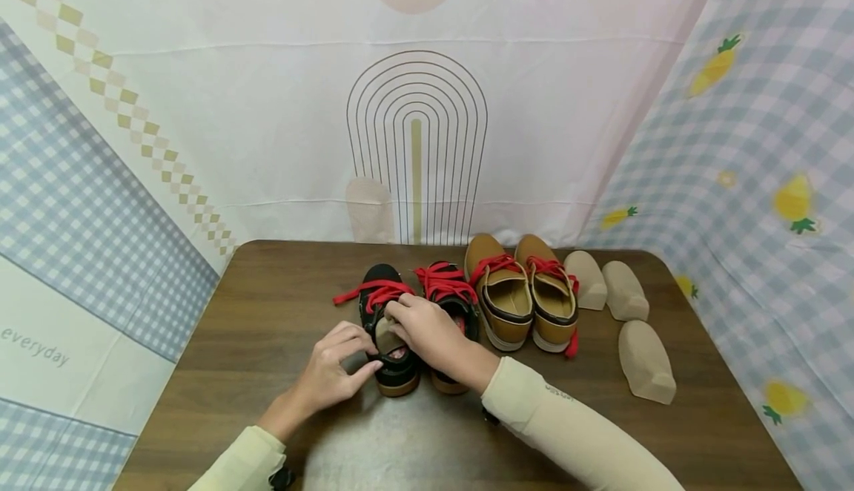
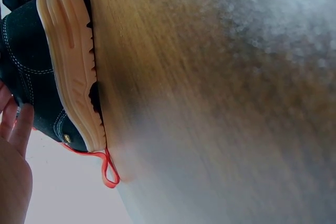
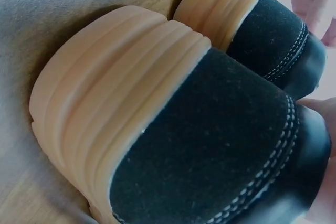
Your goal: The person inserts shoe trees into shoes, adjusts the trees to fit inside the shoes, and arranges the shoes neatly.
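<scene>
Right hand (image 1: 430,331), head view: fingers curled over a beige shoe insert (image 1: 388,337), pinching it.
Left hand (image 1: 333,365), head view: thumb and fingers parted at the collar of the left black lace-up shoe (image 1: 398,377); cannot tell whether they pinch it.
Beige insert, head view: partly down inside the left black shoe's opening, a bit of pinkish insole showing behind it.
Right black lace-up shoe (image 1: 454,302), head view: just beside its mate, red-laced too, partly under the right wrist.
Tabletop (image 1: 253,328), head view: brown wood; tan lace-up shoes (image 1: 523,298) stand right of the black pair, with three loose inserts (image 1: 626,291) farther right.
Black upper, left wrist view: side-on, white-stitched, on a thick tan sole; left fingertips touch near its collar.
Black heels, right wrist view: two, one behind the other; the right hand's pinch is hidden.
</scene>
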A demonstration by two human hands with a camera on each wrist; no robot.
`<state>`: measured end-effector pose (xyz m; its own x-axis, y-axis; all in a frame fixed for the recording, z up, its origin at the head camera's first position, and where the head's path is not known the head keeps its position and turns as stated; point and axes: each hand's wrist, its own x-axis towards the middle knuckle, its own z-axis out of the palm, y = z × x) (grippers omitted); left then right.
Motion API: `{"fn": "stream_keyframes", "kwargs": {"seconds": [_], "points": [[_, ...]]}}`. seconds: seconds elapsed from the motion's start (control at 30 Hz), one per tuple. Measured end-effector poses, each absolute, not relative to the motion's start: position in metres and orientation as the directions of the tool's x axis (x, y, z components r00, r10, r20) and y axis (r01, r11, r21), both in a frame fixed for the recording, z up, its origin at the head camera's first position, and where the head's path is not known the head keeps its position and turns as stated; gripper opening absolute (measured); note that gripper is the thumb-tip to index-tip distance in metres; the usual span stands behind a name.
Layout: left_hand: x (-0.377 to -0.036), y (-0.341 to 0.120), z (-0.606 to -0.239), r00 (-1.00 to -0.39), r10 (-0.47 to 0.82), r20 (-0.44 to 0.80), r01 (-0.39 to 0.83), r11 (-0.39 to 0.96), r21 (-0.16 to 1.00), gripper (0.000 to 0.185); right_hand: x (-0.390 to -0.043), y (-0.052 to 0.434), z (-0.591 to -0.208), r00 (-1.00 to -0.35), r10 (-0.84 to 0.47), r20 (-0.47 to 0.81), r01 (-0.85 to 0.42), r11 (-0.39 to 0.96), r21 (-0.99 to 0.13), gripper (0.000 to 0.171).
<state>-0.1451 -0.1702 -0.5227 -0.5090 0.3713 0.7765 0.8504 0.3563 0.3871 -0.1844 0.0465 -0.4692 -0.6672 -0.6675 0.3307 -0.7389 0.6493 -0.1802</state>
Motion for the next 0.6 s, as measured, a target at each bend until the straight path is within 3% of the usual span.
{"fn": "stream_keyframes", "kwargs": {"seconds": [0.33, 0.43, 0.6], "points": [[-0.1454, -0.1705, -0.5212, -0.492, 0.367, 0.79, 0.859, 0.352, 0.371, 0.019, -0.1795, 0.044, -0.4726, -0.669, -0.652, 0.358, -0.723, 0.682, -0.11, 0.012], [-0.1454, -0.1705, -0.5212, -0.491, 0.369, 0.789, 0.859, 0.354, 0.369, 0.019, -0.18, 0.0453, -0.4718, -0.688, -0.633, 0.355, -0.712, 0.684, -0.161, 0.012], [-0.1446, -0.1703, -0.5217, -0.491, 0.369, 0.789, 0.859, 0.352, 0.371, 0.018, -0.1827, 0.0484, -0.4685, -0.73, -0.601, 0.325, -0.683, 0.648, -0.338, 0.016]]}}
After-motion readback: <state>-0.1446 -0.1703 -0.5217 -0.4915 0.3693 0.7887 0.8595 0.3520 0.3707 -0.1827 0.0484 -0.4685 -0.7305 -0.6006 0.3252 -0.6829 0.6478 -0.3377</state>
